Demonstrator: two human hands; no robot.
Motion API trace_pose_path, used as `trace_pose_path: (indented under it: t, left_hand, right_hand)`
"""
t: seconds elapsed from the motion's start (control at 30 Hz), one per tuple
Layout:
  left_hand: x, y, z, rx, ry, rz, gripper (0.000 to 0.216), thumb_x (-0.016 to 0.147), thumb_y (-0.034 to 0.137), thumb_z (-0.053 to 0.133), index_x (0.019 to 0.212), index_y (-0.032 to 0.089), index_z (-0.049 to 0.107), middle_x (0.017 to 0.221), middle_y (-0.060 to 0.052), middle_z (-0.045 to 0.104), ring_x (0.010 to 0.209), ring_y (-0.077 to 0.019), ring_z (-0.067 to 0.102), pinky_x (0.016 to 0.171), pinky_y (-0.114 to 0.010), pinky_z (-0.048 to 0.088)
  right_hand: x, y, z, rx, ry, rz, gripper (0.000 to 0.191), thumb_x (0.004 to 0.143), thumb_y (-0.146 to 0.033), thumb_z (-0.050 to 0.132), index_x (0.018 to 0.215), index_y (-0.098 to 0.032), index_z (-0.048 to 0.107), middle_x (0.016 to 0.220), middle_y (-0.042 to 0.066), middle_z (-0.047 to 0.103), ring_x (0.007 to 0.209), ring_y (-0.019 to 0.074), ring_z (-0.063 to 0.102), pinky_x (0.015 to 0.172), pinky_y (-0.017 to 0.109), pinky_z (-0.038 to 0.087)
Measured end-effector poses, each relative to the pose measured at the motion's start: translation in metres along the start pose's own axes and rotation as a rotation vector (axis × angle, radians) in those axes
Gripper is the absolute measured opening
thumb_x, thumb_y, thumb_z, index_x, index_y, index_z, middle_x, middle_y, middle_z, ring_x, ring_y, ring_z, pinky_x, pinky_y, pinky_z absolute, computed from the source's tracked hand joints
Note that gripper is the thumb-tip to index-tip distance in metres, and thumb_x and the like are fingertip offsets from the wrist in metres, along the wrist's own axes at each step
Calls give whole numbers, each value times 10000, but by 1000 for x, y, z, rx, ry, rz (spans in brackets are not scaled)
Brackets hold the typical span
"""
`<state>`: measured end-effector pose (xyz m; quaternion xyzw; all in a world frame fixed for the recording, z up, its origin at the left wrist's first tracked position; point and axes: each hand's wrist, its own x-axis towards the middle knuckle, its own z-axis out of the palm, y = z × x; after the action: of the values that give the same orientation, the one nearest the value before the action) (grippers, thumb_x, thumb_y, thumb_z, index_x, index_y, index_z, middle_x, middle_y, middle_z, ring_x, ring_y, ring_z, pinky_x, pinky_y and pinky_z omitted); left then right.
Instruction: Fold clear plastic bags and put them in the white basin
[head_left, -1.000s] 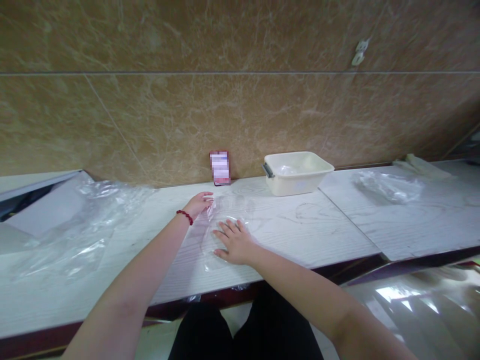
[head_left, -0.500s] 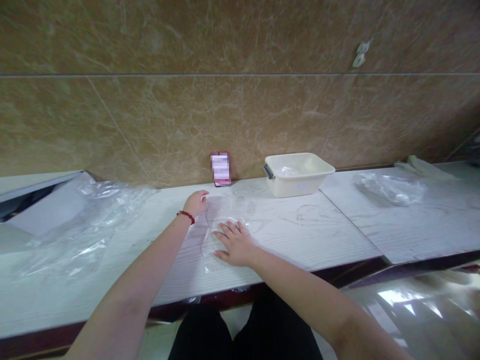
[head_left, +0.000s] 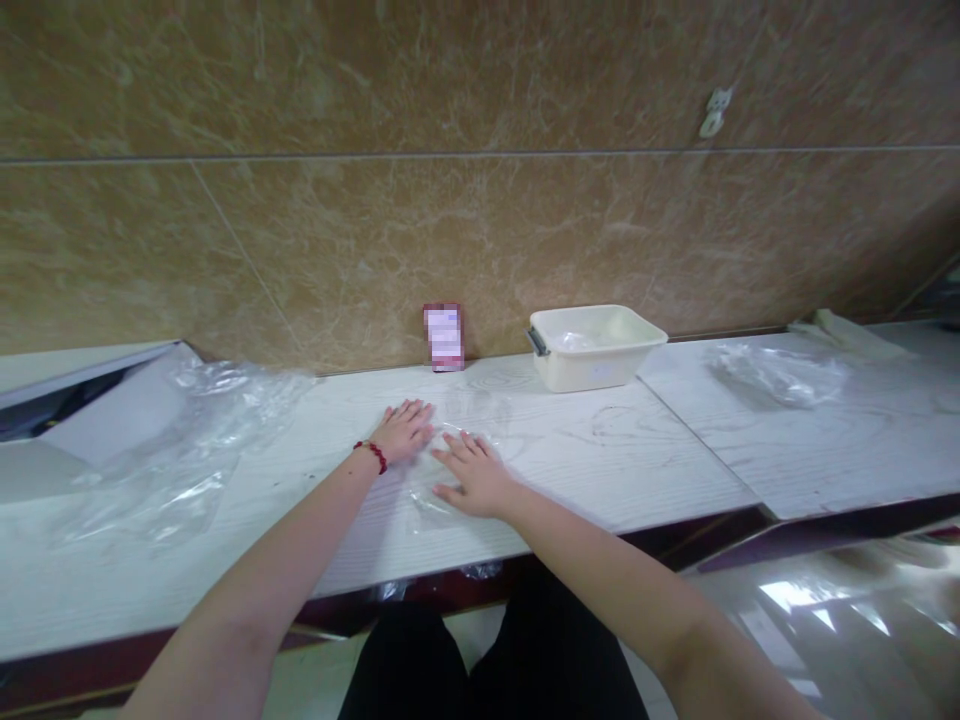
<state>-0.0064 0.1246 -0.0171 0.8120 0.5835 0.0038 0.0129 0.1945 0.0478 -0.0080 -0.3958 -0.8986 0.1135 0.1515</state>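
left hand point(head_left: 403, 430) grip: spread flat on clear plastic sheet point(head_left: 450, 450) | right hand point(head_left: 472, 478) grip: spread flat, pressing sheet

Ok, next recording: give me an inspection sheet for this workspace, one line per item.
Surface: white wood-grain table, joined from two boards, against a wall.
Job's things: clear plastic bag lying flat on the table.
Clutter: crumpled plastic sheeting at the left; cream plastic tub by the wall; another crumpled plastic bag at the right; small card propped against the wall, its face blurred.
Grippers: left hand, with a red bead bracelet, flat on the bag's left part; right hand flat on the bag, fingers spread.
Cables: nothing seen.
Surroundings: brown marble-look wall with a small white fitting; shiny floor at lower right.
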Motion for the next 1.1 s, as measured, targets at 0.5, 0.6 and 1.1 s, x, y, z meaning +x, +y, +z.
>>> trace_pose_path:
  t: [0.5,0.6,1.1]
  left_hand:
    - [-53,19,6,-15,-44,22,649,776,568,184,1308,198,208,1379,-87,166,1252,-261,118,970,-486,94]
    - [-58,11,7,-23,-34,3,664,757,593,213,1310,226,194,1382,-81,156,1253,-269,108,964,-506,61]
    - [-14,-71,-31,-278,107,-291,339,738,378,368,914,151,547,884,-87,608,751,-170,560,680,-264,412]
  right_hand:
    - [40,70,-5,-181,-25,233,508,811,-469,278,1261,-237,314,1355,48,241,1233,229,187,978,417,134]
    - [38,73,-6,-227,-77,253,548,802,-524,222,1286,-268,258,1370,31,201,1244,243,143,978,432,98]
    - [79,30,-28,-120,25,111,380,809,-417,332,1070,-204,508,1085,80,525,1023,195,445,856,323,324]
